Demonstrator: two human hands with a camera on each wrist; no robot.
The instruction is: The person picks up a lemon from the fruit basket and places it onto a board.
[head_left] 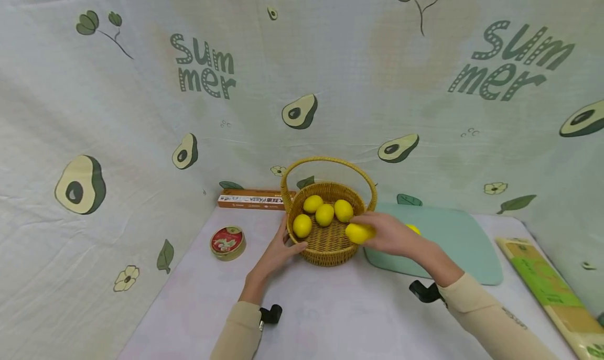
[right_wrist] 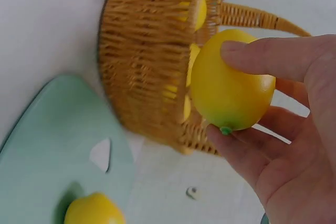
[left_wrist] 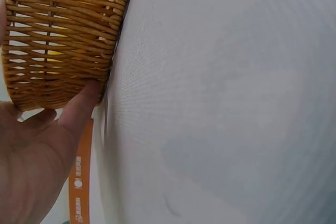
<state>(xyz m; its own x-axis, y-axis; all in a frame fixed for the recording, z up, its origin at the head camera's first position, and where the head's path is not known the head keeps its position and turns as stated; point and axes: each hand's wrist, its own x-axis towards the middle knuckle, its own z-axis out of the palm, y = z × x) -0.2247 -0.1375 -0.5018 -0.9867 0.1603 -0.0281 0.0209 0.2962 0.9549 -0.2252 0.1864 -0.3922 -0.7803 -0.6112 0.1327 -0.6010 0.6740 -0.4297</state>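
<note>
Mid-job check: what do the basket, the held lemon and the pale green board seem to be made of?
Basket: likely wicker or rattan, low sheen; woven strands with gaps show.
Lemon: possibly plastic or foam imitation; smooth, softly shiny skin, bright green tip, though real peel can't be excluded.
Board: probably plastic, matte; flat, even color, but its material is uncertain.

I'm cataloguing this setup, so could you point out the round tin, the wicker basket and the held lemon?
Round tin (head_left: 227, 241): head view, on its lid.
Wicker basket (right_wrist: 144, 56): right wrist view, on its outer wall.
Held lemon (right_wrist: 231, 87): right wrist view, on its side facing the camera.
</note>
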